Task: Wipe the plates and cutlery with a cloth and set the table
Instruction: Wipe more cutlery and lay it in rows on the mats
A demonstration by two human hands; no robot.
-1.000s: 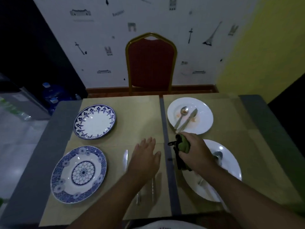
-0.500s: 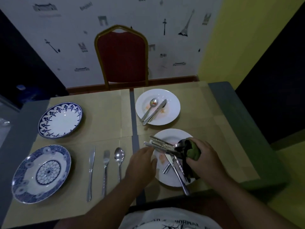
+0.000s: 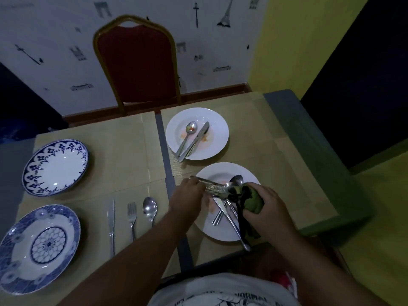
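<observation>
My left hand grips a bunch of cutlery by its handles over the near white plate. My right hand holds a green cloth closed around the other end of that bunch. More cutlery lies on this plate. A knife, a fork and a spoon lie side by side on the placemat to the left. The far white plate carries a spoon and a knife.
Two blue-patterned plates sit on the left side of the table. A red chair with a gold frame stands at the far edge. The table's right edge drops to a yellow floor.
My left hand moved from the placemat to the near white plate and took up a bunch of cutlery. My right hand brought the cloth onto it. The view swung right.
</observation>
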